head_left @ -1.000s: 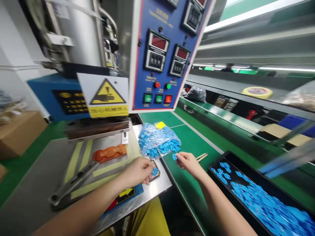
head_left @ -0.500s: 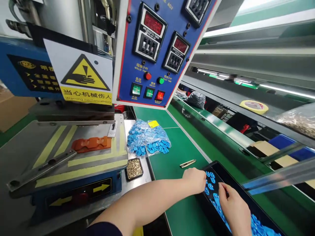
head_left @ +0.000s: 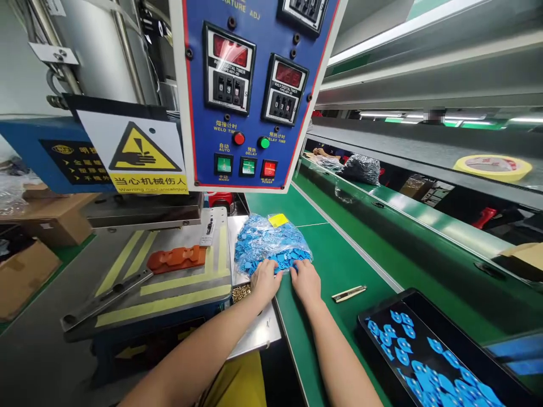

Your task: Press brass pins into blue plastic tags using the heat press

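Observation:
A clear plastic bag (head_left: 292, 233) full of small flat blue plastic pieces (head_left: 285, 260) lies on the bench, its front edge right at my fingertips. My left hand (head_left: 266, 279) reaches the bag's front left, fingers curled among the blue pieces. Close beside it, my right hand (head_left: 306, 281) has its thumb and fingers drawn together at the front right. What either hand grips between the fingertips is too hidden to make out. Partly behind my left hand sits a small tray of brass-coloured parts (head_left: 241, 291).
To the left stands a press with an orange fixture (head_left: 176, 259) on its striped plate; its control box (head_left: 250, 124) overhangs the bench. A cutter knife (head_left: 349, 293) lies right of my hands. A black tray (head_left: 369, 333) holds loose blue pieces. Tape (head_left: 492, 168) rests on the shelf.
Both hands have left the black tray and moved left to the front of the plastic bag. Blue pieces lie in the tray. The view has turned left.

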